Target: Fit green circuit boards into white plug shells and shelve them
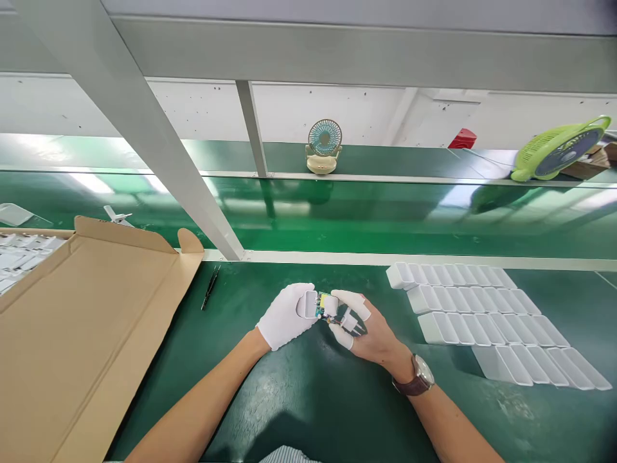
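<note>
In the middle of the head view, my left hand, in a white glove, is closed round a small white plastic charger housing whose open side faces up. At its right edge is a small circuit board with a yellow part on it. My right hand wears white finger cots and pinches the board's right side. A white plug piece with prongs sits beneath its fingers, joined to the board as far as I can see. The fingers partly hide where these parts meet.
Rows of white housings stand at the right on the green table. Black tweezers lie left of my hands, beside an open cardboard box holding white parts. A slanted metal post rises behind. Beyond are two fans.
</note>
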Demonstrator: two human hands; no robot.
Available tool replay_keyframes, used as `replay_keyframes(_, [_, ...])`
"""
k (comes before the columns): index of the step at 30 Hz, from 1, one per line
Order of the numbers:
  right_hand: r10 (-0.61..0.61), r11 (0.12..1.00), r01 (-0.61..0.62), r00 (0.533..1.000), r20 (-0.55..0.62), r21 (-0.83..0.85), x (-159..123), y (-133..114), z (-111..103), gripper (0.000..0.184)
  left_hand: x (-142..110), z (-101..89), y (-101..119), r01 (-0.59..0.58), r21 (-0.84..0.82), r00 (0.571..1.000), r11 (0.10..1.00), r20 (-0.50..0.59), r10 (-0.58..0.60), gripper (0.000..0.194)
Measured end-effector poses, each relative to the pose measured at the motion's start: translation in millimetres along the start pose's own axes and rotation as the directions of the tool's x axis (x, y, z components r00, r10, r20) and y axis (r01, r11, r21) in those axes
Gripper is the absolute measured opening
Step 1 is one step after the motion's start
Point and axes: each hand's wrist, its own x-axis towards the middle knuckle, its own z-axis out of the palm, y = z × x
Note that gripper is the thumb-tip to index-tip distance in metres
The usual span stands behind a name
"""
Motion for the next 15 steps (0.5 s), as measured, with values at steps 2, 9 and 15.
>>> replay_keyframes(2, [-0.003,1.000,0.004,1.000,0.024,-0.012,0.9,-0.8,0.8,0.061,-1.1,0.0,-2.0,0.000,0.006,1.000,1.000,0.013,0.000,0.059])
replay_keyframes(9, [-0.014,1.000,0.016,0.998,0.056,-0.019,0.5,-1.1,4.3,0.062,-1.3,-0.6,-2.8,0.006,0.023,0.998,1.000,0.060,-0.008,0.065])
replay_keyframes(15, [-0.024,1.000,0.024,0.999,0.030,-0.001,-0.9,1.4,6.9,0.072,-0.7,0.4,-3.7,-0.018,0.022,0.998,1.000,0.064,0.017,0.063])
